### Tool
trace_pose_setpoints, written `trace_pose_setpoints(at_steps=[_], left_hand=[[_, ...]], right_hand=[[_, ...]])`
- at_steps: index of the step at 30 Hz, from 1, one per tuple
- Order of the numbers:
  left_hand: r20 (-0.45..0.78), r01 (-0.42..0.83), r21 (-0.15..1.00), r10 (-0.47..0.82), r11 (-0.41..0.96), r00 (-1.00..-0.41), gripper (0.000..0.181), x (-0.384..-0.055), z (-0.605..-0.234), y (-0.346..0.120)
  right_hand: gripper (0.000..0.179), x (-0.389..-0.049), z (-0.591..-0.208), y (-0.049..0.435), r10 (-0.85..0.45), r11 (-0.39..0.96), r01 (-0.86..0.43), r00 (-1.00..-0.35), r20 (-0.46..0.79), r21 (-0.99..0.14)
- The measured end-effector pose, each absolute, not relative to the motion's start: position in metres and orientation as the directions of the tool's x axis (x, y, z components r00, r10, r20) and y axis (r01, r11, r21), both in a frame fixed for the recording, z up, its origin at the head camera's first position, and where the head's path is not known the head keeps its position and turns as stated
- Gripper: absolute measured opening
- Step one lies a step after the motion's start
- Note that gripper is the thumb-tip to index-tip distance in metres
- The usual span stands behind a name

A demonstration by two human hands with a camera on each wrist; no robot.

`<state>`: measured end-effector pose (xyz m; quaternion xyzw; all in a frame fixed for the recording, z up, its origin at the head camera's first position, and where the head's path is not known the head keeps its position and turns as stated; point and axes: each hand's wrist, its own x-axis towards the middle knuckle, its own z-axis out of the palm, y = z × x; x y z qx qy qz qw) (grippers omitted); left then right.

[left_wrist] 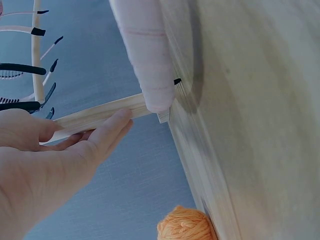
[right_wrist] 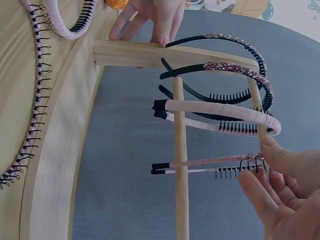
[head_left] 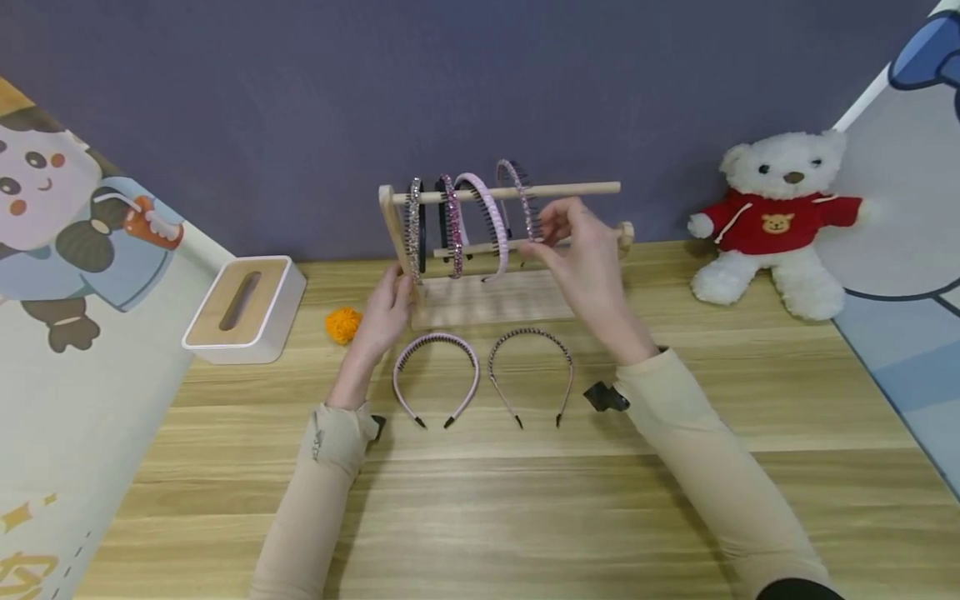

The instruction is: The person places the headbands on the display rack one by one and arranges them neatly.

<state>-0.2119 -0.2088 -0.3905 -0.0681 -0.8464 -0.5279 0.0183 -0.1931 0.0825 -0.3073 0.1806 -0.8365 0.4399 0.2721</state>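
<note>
A wooden headband rack (head_left: 495,300) stands against the back, with headbands hanging on its upper rod. My left hand (head_left: 386,308) grips the rack's left upright (left_wrist: 100,114), thumb on one side and fingers on the other. At the right end of the row, my right hand (head_left: 585,250) pinches a thin glittery pink headband (right_wrist: 210,162) that hangs over the rod, thumb and index finger at its toothed band. To its left hang a wrapped pink headband (head_left: 487,200), a dark pink sparkly headband (head_left: 452,217) and a silver sparkly headband (head_left: 413,225).
In front of the rack, a padded pink headband (head_left: 437,337) and a thin beaded headband (head_left: 529,332) lie on the wooden table (head_left: 480,517). An orange yarn ball (head_left: 342,325) and a tissue box (head_left: 236,312) are at left. A white teddy bear (head_left: 780,217) sits at right.
</note>
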Motion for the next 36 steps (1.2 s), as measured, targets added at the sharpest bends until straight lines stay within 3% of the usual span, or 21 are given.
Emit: trace_pose_setpoints(at_steps=[20,36], left_hand=[[0.106,0.144,0.909,0.116,0.392,-0.988,0.045,-0.209,-0.391,-0.209],[0.108,0.144,0.901,0.109,0.409,-0.988,0.044,-0.211,-0.389,-0.209]], right_hand=[[0.049,-0.19,-0.318,0.081,-0.079,0.549,-0.55,-0.784,0.616,-0.63],[0.052,-0.177,-0.329,0.091,-0.036,0.474,-0.543,-0.799,0.601,-0.693]])
